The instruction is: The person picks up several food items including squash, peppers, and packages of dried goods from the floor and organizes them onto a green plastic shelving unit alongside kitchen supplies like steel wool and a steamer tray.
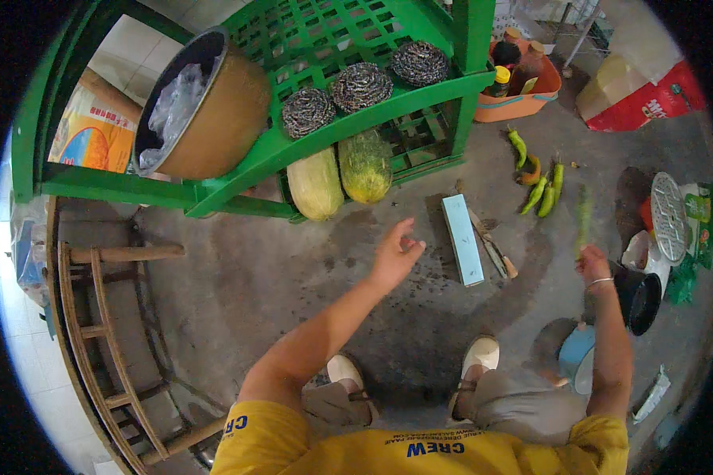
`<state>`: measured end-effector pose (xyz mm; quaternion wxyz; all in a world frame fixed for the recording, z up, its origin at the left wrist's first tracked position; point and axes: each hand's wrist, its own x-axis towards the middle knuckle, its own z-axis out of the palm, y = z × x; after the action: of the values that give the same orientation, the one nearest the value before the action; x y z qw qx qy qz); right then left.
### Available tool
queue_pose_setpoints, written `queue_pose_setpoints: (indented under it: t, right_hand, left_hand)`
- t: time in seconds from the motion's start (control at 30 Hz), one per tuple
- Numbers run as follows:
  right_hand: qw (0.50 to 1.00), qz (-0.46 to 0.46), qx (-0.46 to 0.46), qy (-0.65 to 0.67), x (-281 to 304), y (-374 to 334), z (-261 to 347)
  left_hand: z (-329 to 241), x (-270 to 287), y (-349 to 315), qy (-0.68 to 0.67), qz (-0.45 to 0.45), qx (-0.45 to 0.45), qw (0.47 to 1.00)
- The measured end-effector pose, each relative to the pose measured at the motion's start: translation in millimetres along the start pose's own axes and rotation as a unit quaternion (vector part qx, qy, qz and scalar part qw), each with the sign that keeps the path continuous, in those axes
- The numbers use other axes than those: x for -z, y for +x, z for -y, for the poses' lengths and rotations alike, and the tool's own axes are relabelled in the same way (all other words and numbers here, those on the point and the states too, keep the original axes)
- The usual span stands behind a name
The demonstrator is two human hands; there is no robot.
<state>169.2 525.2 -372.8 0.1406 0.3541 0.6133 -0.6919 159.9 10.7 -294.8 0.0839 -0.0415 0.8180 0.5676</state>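
My right hand [593, 267] is closed round the lower end of a long green pepper [584, 218], which points away from me and is smeared by motion. Several green peppers [545, 196] lie on the floor to its left, one of them partly reddish-brown. My left hand [396, 253] hovers over the floor with fingers bent and apart, holding nothing. Between my hands lies a long light-blue block [463, 240]. Along its right side are slim tools with wooden handles [495, 252], which look like knives.
A green rack [238, 182] stands ahead, bearing a large pot [222, 119] and dark coiled scourers [360, 87]. Two squashes [315, 186] sit below. An orange basket [523, 107] holds bottles. At right are a black bucket [638, 297] and blue pail [576, 352]; a wooden ladder-like frame [107, 332] is left.
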Motion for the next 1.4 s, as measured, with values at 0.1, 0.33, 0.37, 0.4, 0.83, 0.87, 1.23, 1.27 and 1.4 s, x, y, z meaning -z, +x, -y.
queue_pose_setpoints:
  t: [0.1,0.33,0.37,0.4,0.83,0.87,1.23,1.27,1.4]
  right_hand:
    - [0.977,0.205,0.006,-0.054,-85.4,-75.1,26.8]
    - [0.864,0.29,0.309,-0.271,-304.1,-137.0,65.8]
    - [0.836,0.27,0.347,-0.327,-331.5,-154.0,81.0]
    - [0.833,0.306,0.349,-0.302,-340.6,-151.0,79.7]
    - [0.806,0.354,0.193,-0.433,-279.9,-124.9,-10.1]
    - [0.813,0.353,0.181,-0.427,-275.8,-122.7,-18.0]
    - [0.837,0.296,0.232,-0.398,-265.5,-113.9,-30.9]
    - [0.833,0.282,0.22,-0.421,-257.9,-115.9,-28.2]
    - [0.828,0.273,0.239,-0.428,-251.1,-112.2,-46.6]
  left_hand:
    - [-46.7,-14.3,-1.8,-0.082,0.147,0.091,0.981]
    - [-102.2,0.0,-5.0,-0.244,0.069,0.124,0.959]
    - [-95.9,9.8,-3.9,-0.232,-0.009,0.102,0.967]
    - [-103.4,18.6,-1.6,-0.272,-0.049,0.107,0.955]
    - [6.9,165.3,114.2,0.258,-0.163,0.079,0.949]
    - [10.8,158.8,116.4,0.261,-0.161,0.049,0.951]
    - [-40.7,131.1,85.0,0.349,-0.143,-0.021,0.926]
    - [-42.5,121.6,86.3,0.318,-0.133,-0.028,0.938]
    - [-15.6,126.6,71.6,0.18,-0.107,-0.133,0.969]
